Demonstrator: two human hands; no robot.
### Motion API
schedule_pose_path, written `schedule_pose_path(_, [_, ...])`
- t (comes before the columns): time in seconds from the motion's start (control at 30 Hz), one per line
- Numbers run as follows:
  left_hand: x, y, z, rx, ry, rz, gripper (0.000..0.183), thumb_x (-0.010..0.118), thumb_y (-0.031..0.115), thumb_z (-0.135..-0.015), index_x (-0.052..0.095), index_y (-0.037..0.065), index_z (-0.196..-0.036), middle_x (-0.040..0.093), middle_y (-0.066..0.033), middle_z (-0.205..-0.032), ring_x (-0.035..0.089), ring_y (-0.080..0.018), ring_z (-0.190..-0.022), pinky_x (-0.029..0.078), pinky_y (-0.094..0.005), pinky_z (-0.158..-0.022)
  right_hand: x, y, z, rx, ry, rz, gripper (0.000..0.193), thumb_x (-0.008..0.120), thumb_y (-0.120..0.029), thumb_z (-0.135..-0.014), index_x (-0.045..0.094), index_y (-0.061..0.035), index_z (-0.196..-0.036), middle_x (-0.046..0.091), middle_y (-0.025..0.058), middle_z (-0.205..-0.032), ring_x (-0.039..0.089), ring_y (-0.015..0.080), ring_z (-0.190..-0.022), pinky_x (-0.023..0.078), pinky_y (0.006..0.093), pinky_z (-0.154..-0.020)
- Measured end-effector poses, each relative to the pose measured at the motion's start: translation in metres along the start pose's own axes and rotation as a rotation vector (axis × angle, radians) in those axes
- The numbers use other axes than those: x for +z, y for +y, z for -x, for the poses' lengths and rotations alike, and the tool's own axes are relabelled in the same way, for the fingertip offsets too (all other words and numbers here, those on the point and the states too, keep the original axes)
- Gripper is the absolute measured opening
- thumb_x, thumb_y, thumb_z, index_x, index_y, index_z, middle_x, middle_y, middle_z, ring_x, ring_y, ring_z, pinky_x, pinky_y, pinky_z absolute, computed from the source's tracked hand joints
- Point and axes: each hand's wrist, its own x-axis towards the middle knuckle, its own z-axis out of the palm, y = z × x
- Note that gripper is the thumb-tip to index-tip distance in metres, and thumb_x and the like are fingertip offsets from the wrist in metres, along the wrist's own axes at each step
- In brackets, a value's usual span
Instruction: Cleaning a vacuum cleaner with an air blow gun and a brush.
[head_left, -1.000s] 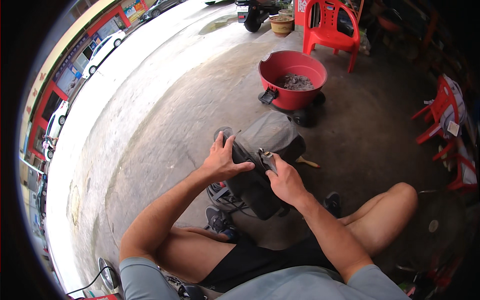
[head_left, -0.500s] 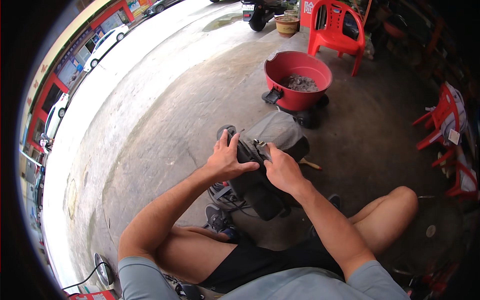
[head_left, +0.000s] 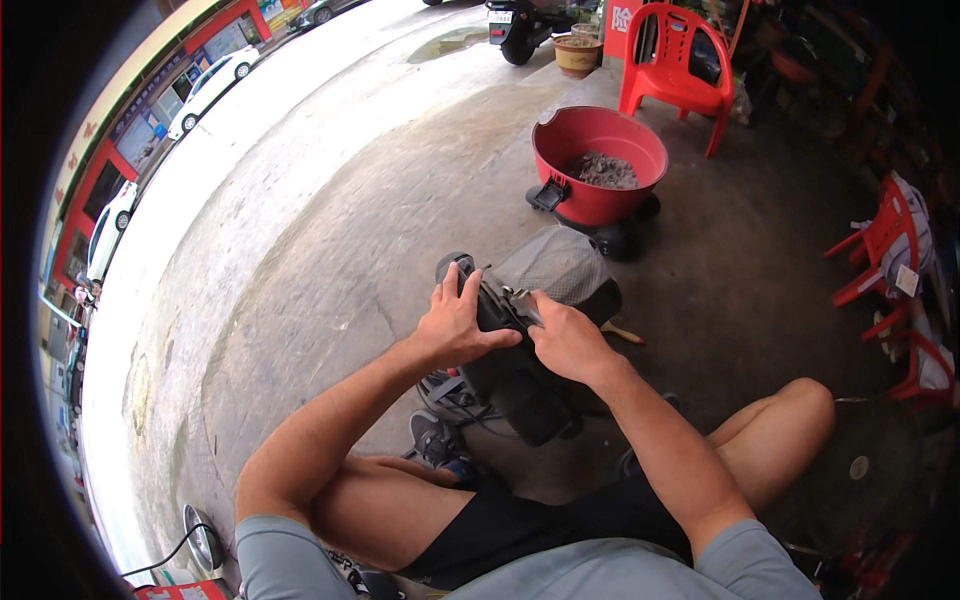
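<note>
Between my legs stands a black machine head (head_left: 533, 405), apparently from a vacuum cleaner, with a grey mesh-covered filter (head_left: 560, 262) on its far side. My left hand (head_left: 455, 325) lies on its left side, fingers spread apart and thumb pointing right. My right hand (head_left: 570, 342) is closed around a silvery metal hand tool (head_left: 523, 304), whose tip meets the black part beside the filter. My fingers hide most of the tool, so its exact kind is unclear.
Beyond the machine stands a red drum (head_left: 607, 205) on black casters, with grey debris inside. A red plastic chair (head_left: 678, 80) is behind it. A yellowish handle (head_left: 625, 333) lies right of the filter. Cables (head_left: 445, 390) coil by my shoe (head_left: 433, 437). More red chairs (head_left: 885, 240) stand far right.
Little differs. The view has shifted slightly, and my right hand with the metal tool has turned a little against the machine. My left hand keeps its place.
</note>
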Motion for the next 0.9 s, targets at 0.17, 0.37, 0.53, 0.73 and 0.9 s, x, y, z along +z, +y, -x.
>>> schedule_pose_path(0.17, [-0.002, 0.004, 0.000, -0.007, -0.010, 0.001, 0.123, 0.076, 0.069, -0.069, 0.020, 0.002, -0.155, 0.007, -0.0338, -0.159, 0.017, -0.0496, -0.147, 0.026, -0.0498, -0.118, -0.021, 0.017, -0.003, 0.119, 0.248, -0.058, 0.040, 0.057, -0.011, -0.091, 0.049, 0.0014, -0.128, 0.063, 0.0279, -0.115, 0.060, 0.0451, -0.110, 0.048, 0.0503, -0.093])
schedule_pose_path(0.37, [-0.001, 0.003, -0.001, -0.009, -0.005, 0.004, 0.123, 0.075, 0.069, -0.069, 0.019, 0.002, -0.156, 0.007, -0.0334, -0.159, 0.017, -0.0496, -0.146, 0.026, -0.0496, -0.118, -0.019, 0.012, -0.005, 0.110, 0.203, -0.051, 0.044, 0.058, -0.010, -0.090, 0.049, 0.0026, -0.131, 0.063, 0.0287, -0.116, 0.059, 0.0452, -0.111, 0.047, 0.0497, -0.095])
schedule_pose_path(0.53, [0.001, 0.001, -0.002, -0.012, -0.012, -0.003, 0.123, 0.075, 0.069, -0.069, 0.019, 0.003, -0.156, 0.006, -0.0325, -0.159, 0.018, -0.0488, -0.147, 0.026, -0.0495, -0.118, -0.019, 0.010, 0.005, 0.008, -0.003, -0.146, 0.043, 0.059, -0.011, -0.089, 0.050, 0.0034, -0.129, 0.063, 0.0302, -0.115, 0.058, 0.0468, -0.112, 0.046, 0.0482, -0.096])
schedule_pose_path(0.73, [0.001, 0.002, -0.001, -0.009, -0.003, -0.014, 0.122, 0.075, 0.070, -0.069, 0.019, 0.005, -0.156, 0.007, -0.0294, -0.160, 0.019, -0.0486, -0.146, 0.033, -0.0522, -0.115, -0.034, 0.056, 0.012, 0.160, 0.304, -0.348, 0.035, 0.060, -0.010, -0.089, 0.054, 0.0014, -0.122, 0.066, 0.0271, -0.105, 0.063, 0.0434, -0.102, 0.048, 0.0455, -0.090])
schedule_pose_path(0.9, [0.002, 0.000, 0.001, -0.005, -0.007, 0.011, 0.120, 0.075, 0.068, -0.071, 0.020, 0.003, -0.155, 0.006, -0.0324, -0.159, 0.018, -0.0482, -0.147, 0.026, -0.0499, -0.118, -0.042, 0.055, 0.025, 0.031, 0.006, -0.636, 0.017, 0.055, -0.003, -0.091, 0.058, -0.0025, -0.107, 0.064, 0.0043, -0.086, 0.050, 0.0067, -0.051, 0.042, 0.0253, -0.044])
